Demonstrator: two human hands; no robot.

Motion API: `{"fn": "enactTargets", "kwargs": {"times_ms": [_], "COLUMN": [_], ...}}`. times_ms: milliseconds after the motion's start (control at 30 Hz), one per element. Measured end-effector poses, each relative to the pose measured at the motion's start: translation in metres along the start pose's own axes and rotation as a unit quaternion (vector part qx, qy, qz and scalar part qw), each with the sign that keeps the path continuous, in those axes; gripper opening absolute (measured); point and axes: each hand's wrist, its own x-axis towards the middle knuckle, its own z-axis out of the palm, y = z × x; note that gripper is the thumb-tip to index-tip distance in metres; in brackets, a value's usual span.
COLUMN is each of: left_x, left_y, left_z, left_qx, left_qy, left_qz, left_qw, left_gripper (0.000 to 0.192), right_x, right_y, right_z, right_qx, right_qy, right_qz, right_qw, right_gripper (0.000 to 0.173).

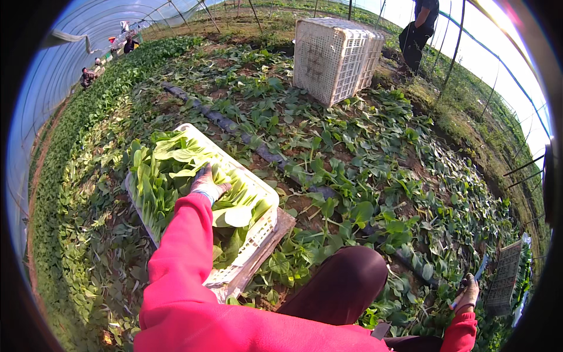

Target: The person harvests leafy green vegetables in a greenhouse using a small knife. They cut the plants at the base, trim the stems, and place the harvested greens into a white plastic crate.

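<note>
My left hand (208, 184), thinly gloved, rests on leafy greens (176, 154) packed upright in a white plastic crate (259, 185). Its thumb is spread from the fingers, and no bunch shows in its grip; some fingertips are hidden among the leaves. Under the crate's near right side lies a weathered board (268, 251). Low on the right, my right hand (467, 292) is closed around the pale handle of a knife (483, 266), its blade pointing up and away. My dark-trousered knee (352, 277) is bent between the two hands.
Two white crates (321, 59) stand together ahead, near a standing person (420, 35). Another crate (503, 277) holding greens is right of the knife. A dark drip hose (220, 119) crosses the leaf-strewn ground. Other people (88, 77) crouch far left beside a dense crop row (110, 83).
</note>
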Motion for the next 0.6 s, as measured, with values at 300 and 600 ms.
{"fn": "enactTargets", "kwargs": {"times_ms": [300, 600], "left_x": [-0.003, -0.012], "left_y": [0.001, 0.022], "left_z": [-0.028, -0.016], "left_qx": [0.029, 0.147], "left_qy": [0.026, -0.045], "left_qz": [0.128, 0.054], "left_qw": [0.991, 0.987], "left_gripper": [0.084, 0.087], "right_x": [-0.013, -0.015], "right_y": [0.004, -0.002], "right_z": [0.023, 0.034], "right_qx": [-0.042, -0.044], "right_qy": [-0.014, -0.064], "right_qz": [-0.004, 0.005], "right_qw": [0.999, 0.997], "right_gripper": [0.017, 0.021]}}
